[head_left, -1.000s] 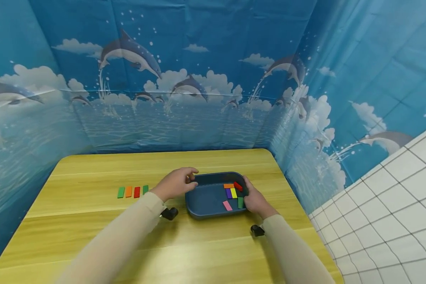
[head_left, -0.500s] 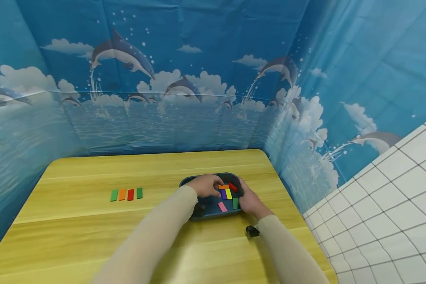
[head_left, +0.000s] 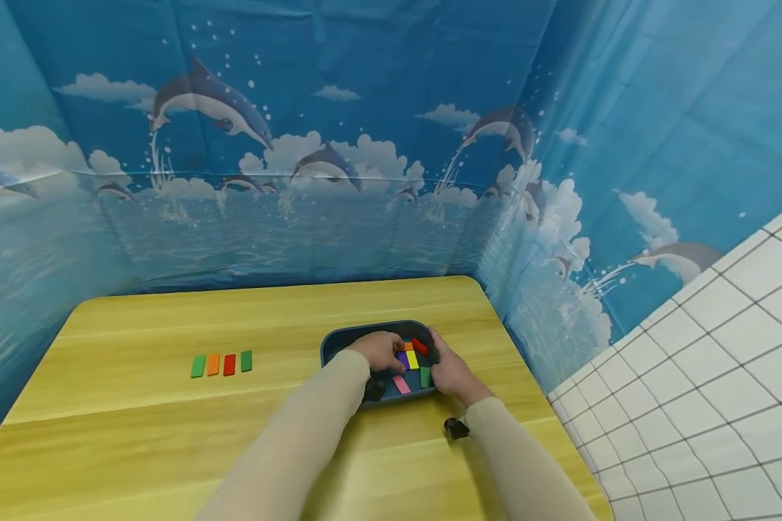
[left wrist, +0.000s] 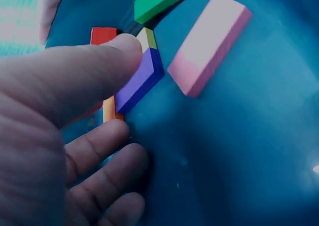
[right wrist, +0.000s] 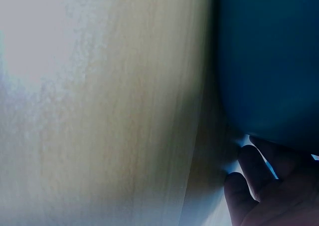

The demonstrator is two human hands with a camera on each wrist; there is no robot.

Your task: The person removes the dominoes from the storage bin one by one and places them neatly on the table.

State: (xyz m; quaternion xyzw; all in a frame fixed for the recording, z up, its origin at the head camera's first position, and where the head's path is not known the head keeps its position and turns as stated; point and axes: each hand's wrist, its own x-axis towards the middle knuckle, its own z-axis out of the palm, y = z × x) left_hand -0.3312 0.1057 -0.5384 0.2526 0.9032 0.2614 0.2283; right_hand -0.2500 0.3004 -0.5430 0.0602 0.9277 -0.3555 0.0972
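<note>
The left hand (head_left: pixel 376 352) is down inside the dark blue tray (head_left: pixel 352 335), on the left side of the blocks, with its thumb parted from its fingers. The thumb reaches over the purple block (left wrist: pixel 137 84), and the visible fingers, loosely bent, lie to the far side of it, near the orange block (head_left: pixel 408 346). A gap shows between the thumb and those fingers, with no grip on the block to be seen; whether the thumb tip actually touches the purple block is hard to judge, since it covers part of it.

The right hand (head_left: pixel 456 375) holds the tray at its right end, its fingers bent against the outside of the wall.

The purple block lies flat in the tray, its right side against the yellow block (head_left: pixel 413 359). The orange block sits just to the far side of that pair, and the red block (head_left: pixel 420 346) lies at a slant to the right of it. The green block (head_left: pixel 425 377) is near the right hand, and the pink block (head_left: pixel 401 384) lies apart, toward the near side of the tray.

On the wooden table (head_left: pixel 137 434), well to the left of the tray, four more blocks stand apart in a row: light green (head_left: pixel 198 366), orange (head_left: pixel 213 364), red (head_left: pixel 229 364) and dark green (head_left: pixel 246 361).
</note>
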